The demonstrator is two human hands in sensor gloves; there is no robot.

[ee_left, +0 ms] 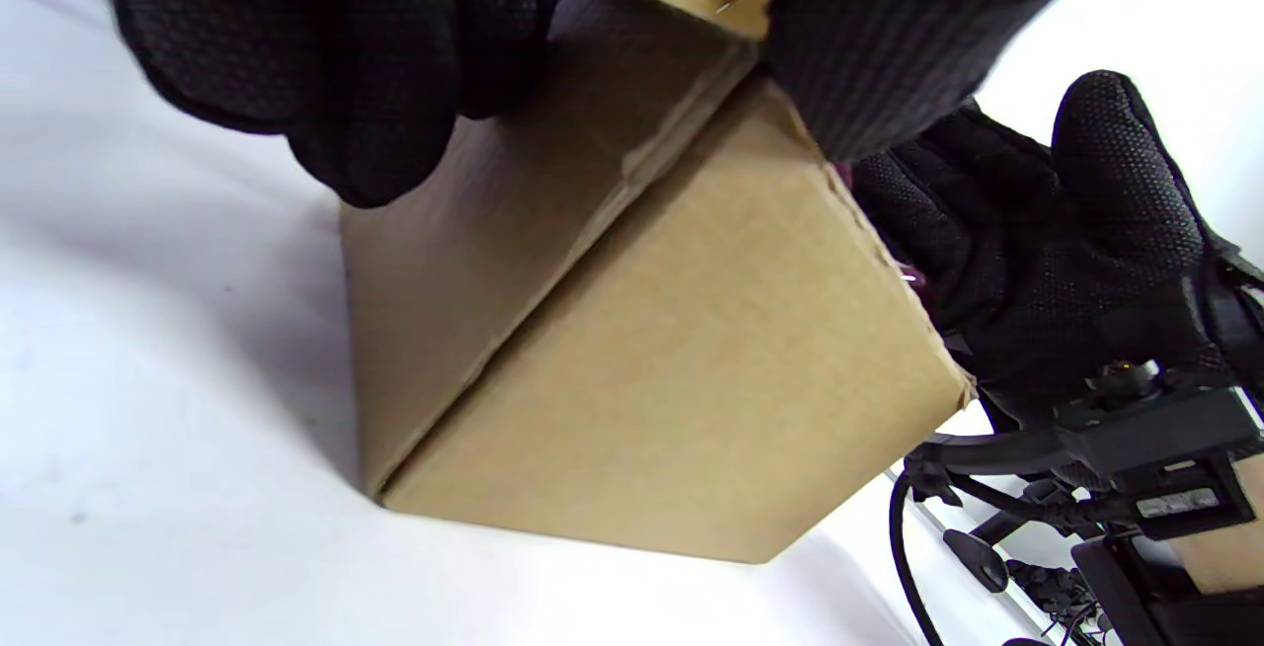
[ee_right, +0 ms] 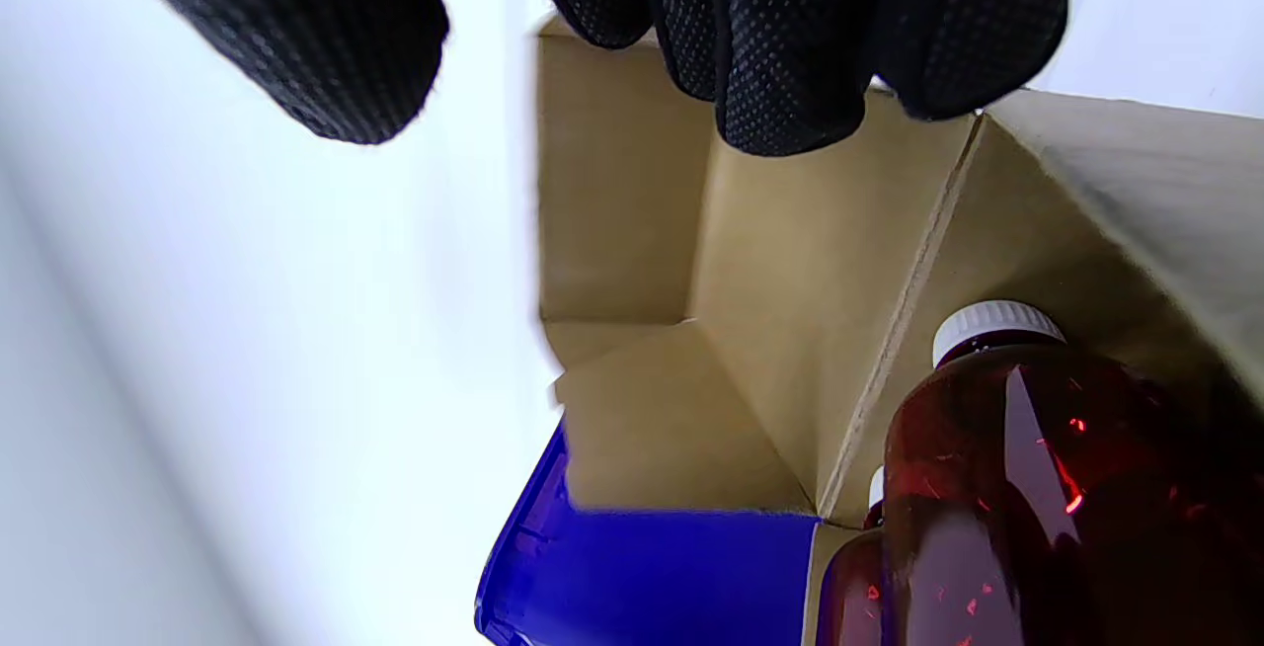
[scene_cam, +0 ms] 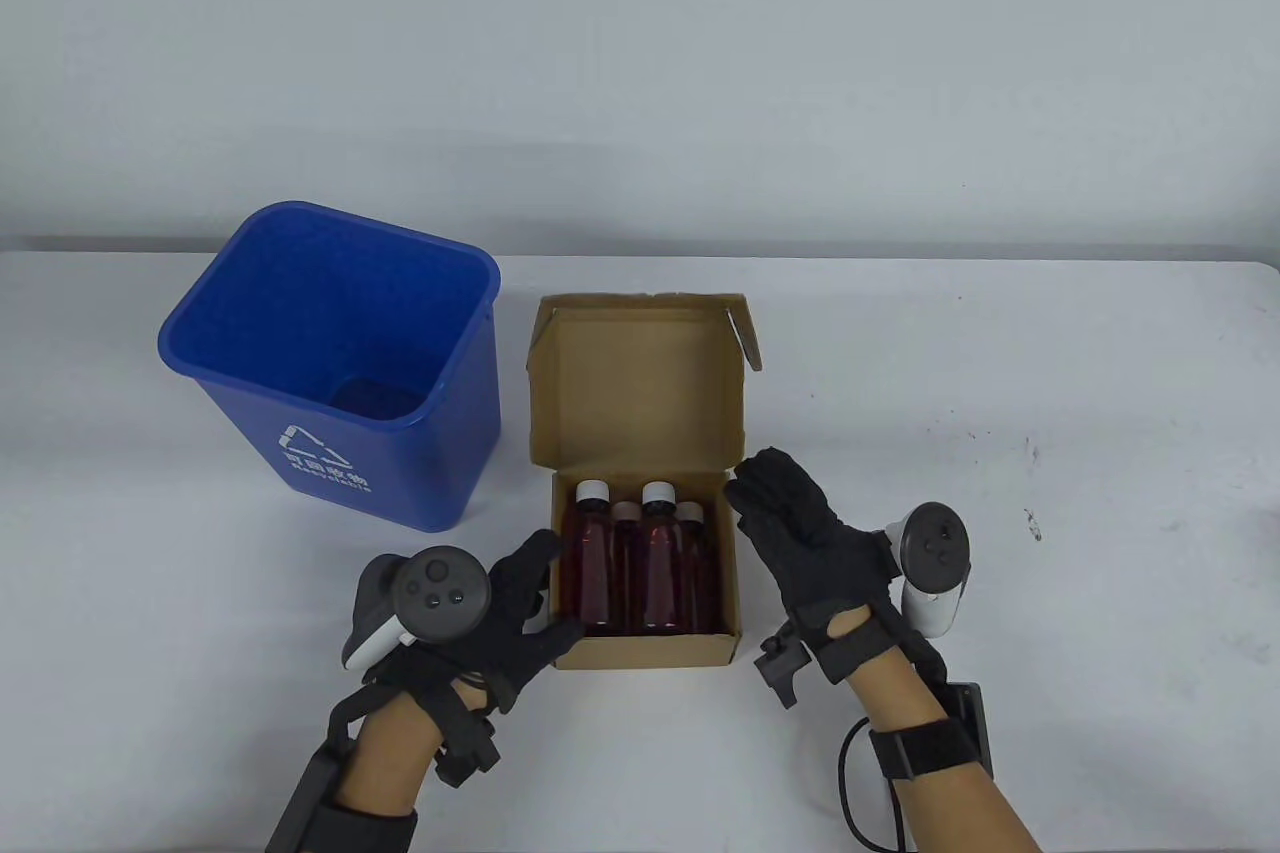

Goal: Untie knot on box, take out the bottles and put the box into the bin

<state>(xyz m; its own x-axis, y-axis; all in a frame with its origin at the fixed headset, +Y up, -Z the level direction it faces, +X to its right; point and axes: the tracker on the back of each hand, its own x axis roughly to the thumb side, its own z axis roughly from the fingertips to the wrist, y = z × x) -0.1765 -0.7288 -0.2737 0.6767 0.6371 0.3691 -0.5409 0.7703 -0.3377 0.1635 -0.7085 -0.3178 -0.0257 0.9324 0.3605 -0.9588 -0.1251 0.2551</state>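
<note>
while the cardboard box (scene_cam: 645,453) sits open on the white table (scene_cam: 1050,413), lid flap standing up at the back, four amber bottles (scene_cam: 640,558) lie side by side inside. the left hand (scene_cam: 500,613) grips the box's near left corner, fingers curled on the wall. the right hand (scene_cam: 800,533) hovers at the right wall, fingers straight and slightly spread. the blue bin (scene_cam: 330,363) stands just left of the box.

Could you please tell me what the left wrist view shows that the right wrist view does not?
Only the left wrist view shows the brown cardboard box's closed outer walls, the left hand's fingers on its corner, and the right hand beyond. Only the right wrist view shows the amber bottles with white caps and the box interior. Both show the box, the white table and a bit of the blue plastic bin.
</note>
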